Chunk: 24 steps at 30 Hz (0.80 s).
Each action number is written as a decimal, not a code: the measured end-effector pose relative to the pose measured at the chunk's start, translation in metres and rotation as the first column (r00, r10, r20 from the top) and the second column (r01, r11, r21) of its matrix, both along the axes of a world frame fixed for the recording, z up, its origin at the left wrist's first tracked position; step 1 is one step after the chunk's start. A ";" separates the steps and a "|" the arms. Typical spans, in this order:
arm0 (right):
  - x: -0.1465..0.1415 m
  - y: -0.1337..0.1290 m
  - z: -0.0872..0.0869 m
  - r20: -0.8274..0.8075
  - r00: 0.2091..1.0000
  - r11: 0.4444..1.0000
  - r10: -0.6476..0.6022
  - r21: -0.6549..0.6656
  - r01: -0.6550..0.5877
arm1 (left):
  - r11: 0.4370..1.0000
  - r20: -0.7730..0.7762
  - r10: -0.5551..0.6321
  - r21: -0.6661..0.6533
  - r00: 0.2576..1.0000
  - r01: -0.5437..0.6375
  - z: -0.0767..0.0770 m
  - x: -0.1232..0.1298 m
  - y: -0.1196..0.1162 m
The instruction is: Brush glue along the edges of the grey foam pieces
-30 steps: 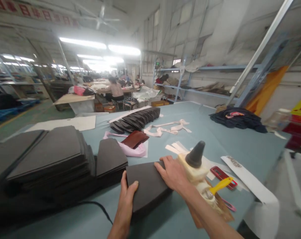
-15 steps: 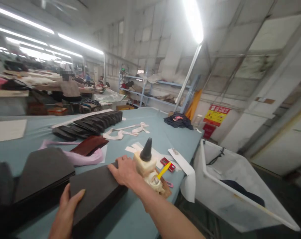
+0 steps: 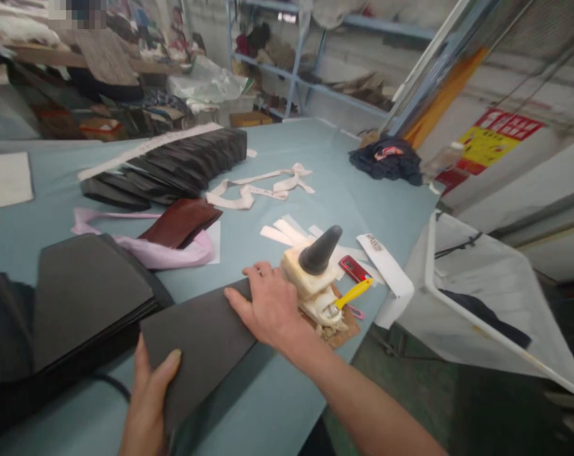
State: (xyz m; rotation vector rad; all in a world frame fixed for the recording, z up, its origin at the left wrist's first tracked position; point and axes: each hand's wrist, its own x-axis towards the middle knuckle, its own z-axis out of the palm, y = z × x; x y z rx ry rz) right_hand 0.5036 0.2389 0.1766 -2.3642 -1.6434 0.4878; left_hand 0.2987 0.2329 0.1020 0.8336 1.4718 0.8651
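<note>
Both my hands hold a dark grey flat stack of panels [image 3: 201, 348] with straight edges, tilted over the table's near side. My left hand [image 3: 149, 392] grips its near left end, thumb on top and the other fingers mostly hidden beneath. Over the far right end is my right hand [image 3: 273, 307], its thumb on the upper surface and fingers curled over the edge. Just beyond that hand stands a cream block with a black cone [image 3: 321, 250]. Beside it lies a yellow-handled brush [image 3: 355, 292] on a cream container. Another dark grey stack [image 3: 90, 294] rests to the left.
The blue-green table [image 3: 331, 158] carries a fanned row of black pieces [image 3: 173, 168], brown material [image 3: 180, 221], pink cloth [image 3: 173, 250] and white strips [image 3: 242, 197]. A white bin [image 3: 486, 304] stands off the right edge. A person [image 3: 104, 54] sits in the background.
My view has tipped downward, so the table fills more of it. Both hands stay on the dark grey panels; less of the stack's thick dark side shows now.
</note>
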 end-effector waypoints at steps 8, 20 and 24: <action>0.003 -0.003 -0.009 0.105 0.994 0.999 0.015 0.048 -0.020 | 0.974 0.170 0.018 0.219 0.985 -0.055 0.001 0.015 0.002; 0.008 -0.010 -0.008 0.213 0.968 0.988 0.130 0.054 -0.145 | 0.917 0.262 -0.145 0.398 0.954 0.030 -0.005 0.015 0.011; 0.005 -0.015 -0.006 0.231 0.965 0.986 0.122 0.081 -0.144 | 0.912 0.227 -0.152 0.407 0.962 0.048 -0.001 0.010 0.011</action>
